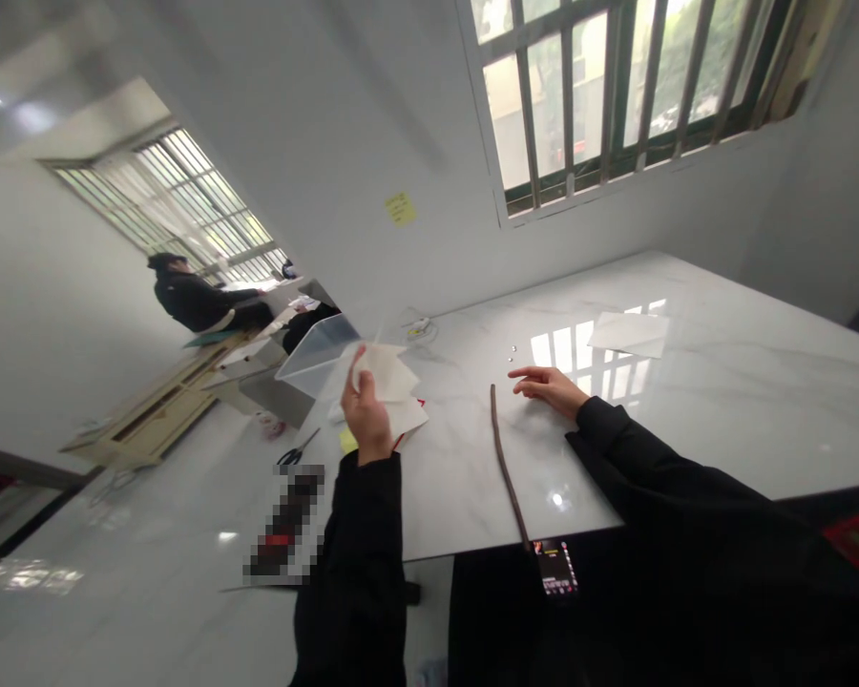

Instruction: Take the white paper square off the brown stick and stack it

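My left hand [367,417] is raised at the left side of the table, thumb up, closed on a cream sheet of paper [390,370] that shows to its right. Behind the hand stands a clear plastic box [315,355]. More white paper [408,416] with a red edge lies just below, beside a yellow piece [347,440]. My right hand [548,389] hovers low over the table with its fingers stretched out and nothing in them. To its left lies a thin brown stick [501,448], untouched, its lower end reaching the front edge.
Two tiny shiny pieces [512,354] and a white sheet [630,334] lie on the marble-patterned table [730,382]. Scissors [299,448] lie at the left. A lit phone [555,567] is below the front edge. A person [193,296] in dark clothes sits further back.
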Tool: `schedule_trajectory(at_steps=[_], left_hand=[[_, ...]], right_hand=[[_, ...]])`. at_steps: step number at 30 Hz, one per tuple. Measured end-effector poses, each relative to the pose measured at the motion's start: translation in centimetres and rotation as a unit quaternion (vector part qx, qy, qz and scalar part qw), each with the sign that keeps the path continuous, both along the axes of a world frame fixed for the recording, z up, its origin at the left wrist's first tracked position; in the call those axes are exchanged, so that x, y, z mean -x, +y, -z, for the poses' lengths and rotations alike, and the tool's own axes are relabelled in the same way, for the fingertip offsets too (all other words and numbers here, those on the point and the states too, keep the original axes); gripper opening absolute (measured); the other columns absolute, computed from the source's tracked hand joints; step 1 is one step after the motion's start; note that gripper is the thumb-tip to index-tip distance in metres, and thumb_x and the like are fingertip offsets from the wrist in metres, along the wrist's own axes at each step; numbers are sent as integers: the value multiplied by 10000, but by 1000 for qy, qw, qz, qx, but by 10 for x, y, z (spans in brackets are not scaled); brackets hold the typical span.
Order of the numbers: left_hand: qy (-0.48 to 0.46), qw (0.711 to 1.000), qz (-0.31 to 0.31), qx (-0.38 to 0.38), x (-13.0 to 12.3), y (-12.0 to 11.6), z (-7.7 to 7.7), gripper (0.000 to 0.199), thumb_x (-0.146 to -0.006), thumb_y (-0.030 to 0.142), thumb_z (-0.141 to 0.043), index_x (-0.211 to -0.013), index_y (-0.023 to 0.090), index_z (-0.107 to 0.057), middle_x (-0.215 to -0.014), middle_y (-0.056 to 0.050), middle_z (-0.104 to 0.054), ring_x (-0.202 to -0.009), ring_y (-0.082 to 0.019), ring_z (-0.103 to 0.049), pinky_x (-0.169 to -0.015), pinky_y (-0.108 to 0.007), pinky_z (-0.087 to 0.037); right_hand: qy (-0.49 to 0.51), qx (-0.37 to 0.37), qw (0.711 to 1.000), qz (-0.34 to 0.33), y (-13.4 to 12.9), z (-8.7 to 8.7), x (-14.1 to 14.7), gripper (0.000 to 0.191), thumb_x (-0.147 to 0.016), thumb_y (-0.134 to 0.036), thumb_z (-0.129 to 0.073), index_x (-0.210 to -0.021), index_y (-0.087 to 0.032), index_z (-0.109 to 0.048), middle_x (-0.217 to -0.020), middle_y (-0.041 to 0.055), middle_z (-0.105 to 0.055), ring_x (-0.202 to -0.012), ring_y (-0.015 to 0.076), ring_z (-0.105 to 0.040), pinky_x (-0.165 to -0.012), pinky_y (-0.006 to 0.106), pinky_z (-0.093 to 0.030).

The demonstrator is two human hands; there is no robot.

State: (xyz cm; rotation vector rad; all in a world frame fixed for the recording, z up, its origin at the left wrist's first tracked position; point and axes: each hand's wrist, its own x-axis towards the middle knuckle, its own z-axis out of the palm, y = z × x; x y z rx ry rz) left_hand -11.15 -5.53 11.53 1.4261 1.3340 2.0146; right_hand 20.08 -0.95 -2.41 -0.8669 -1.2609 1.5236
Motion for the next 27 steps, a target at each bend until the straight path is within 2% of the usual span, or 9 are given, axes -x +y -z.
schedule_trajectory(at_steps=[3, 5, 8, 11, 13, 15, 18, 23, 27], left_hand=[[293, 949, -103, -57, 43, -9, -30, 484, -1020, 266, -466, -1477, 205, -613, -1593, -83, -547, -1525, -227, -449, -1307, -407, -287], [429, 895, -117, -22, 65, -8, -26, 521, -1000, 269, -484, -1508, 225, -590, -1667, -73, -451, -1571, -249, -373, -1324, -427, -236], [523, 838, -115, 106, 84, -1, 17, 550, -1001, 315, -453, -1533, 235, -566, -1700, -92, -390, -1591, -313, -321, -1311, -530, -224], [569, 745, -65, 344, 88, -1, 74, 561, -1031, 424, -389, -1553, 286, -540, -1706, -116, -369, -1573, -407, -328, -1238, -682, -261], [578, 707, -47, 404, 88, -4, 100, 629, -1044, 528, -343, -1628, 306, -420, -1733, -111, -308, -1593, -426, -272, -1232, -716, -225], [583, 699, -48, 411, 89, -6, 111, 678, -1042, 581, -319, -1655, 296, -363, -1744, -118, -275, -1602, -435, -238, -1237, -722, -197], [587, 703, -55, 397, 89, -6, 108, 677, -1035, 578, -352, -1641, 281, -395, -1736, -120, -296, -1594, -439, -257, -1237, -718, -208], [563, 758, -73, 321, 88, -4, 99, 603, -1024, 407, -394, -1553, 139, -507, -1581, -150, -544, -1475, -296, -486, -1262, -440, -332], [543, 770, -94, 322, 86, -6, 98, 578, -989, 351, -416, -1491, 108, -567, -1517, -161, -600, -1411, -300, -551, -1232, -411, -375]], right_hand=[[-23, -23, 999, -6, 1, 3, -1, 484, -746, -399, -834, -1179, -189, -789, -910, 68, -785, -786, 156, -640, -786, 313, -512], [-37, -33, 999, -9, 2, 3, -1, 481, -752, -389, -822, -1183, -179, -787, -899, 68, -783, -768, 154, -637, -757, 304, -503], [-55, -42, 998, -5, 2, 0, -1, 460, -750, -369, -814, -1164, -169, -788, -889, 72, -784, -779, 164, -651, -739, 301, -495], [-62, -48, 997, 6, 0, -3, -1, 434, -746, -357, -807, -1134, -165, -790, -877, 73, -786, -786, 172, -659, -740, 306, -500], [-61, -52, 997, 14, -1, -4, -1, 421, -746, -355, -801, -1120, -164, -792, -868, 69, -786, -775, 171, -657, -738, 308, -505], [-63, -56, 996, 16, -1, -3, -1, 406, -745, -350, -797, -1107, -165, -793, -856, 65, -786, -768, 171, -657, -732, 308, -506], [-70, -59, 996, 13, 0, -3, -1, 395, -742, -337, -790, -1099, -167, -791, -844, 59, -784, -769, 172, -662, -726, 304, -500], [-78, -64, 995, 11, 2, -3, -1, 390, -742, -323, -773, -1098, -164, -785, -840, 61, -779, -760, 169, -652, -731, 311, -493], [-78, -67, 995, 10, 2, -2, 0, 384, -740, -306, -761, -1092, -154, -783, -837, 64, -777, -753, 166, -646, -733, 311, -491]])
